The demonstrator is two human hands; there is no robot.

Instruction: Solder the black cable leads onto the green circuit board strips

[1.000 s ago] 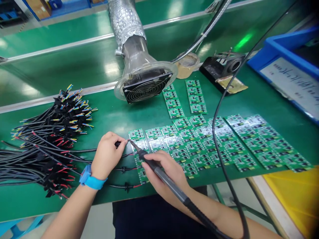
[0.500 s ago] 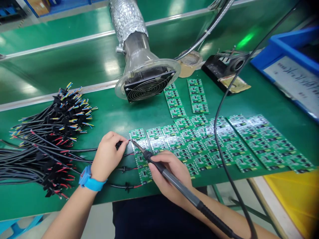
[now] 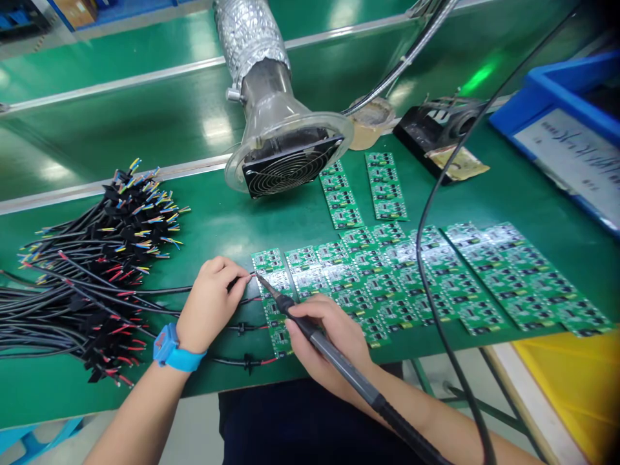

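My left hand (image 3: pixel 213 298), with a blue wrist strap (image 3: pixel 177 350), pinches the end of a thin black cable at the left edge of a green circuit board strip (image 3: pixel 268 259). In my right hand (image 3: pixel 332 342) is a soldering iron (image 3: pixel 334 358), held like a pen. Its tip meets the board's edge beside the wire end; whether they touch is too small to tell. Below my left hand, other black cables (image 3: pixel 248 363) with red wire ends reach the same strip. More circuit board strips (image 3: pixel 387 284) lie in rows to the right.
Bundled black cables (image 3: pixel 97 271) with stripped coloured ends lie at left. A fume extractor hood (image 3: pixel 290 161) hangs above the boards. Behind are a soldering iron stand (image 3: pixel 436 132) and a blue bin (image 3: pixel 571 123). The iron's cord (image 3: pixel 426 271) loops across the right side.
The soldering iron and my right hand have shifted very slightly, its handle end tilting a little lower left. My left hand stays at the board's edge.
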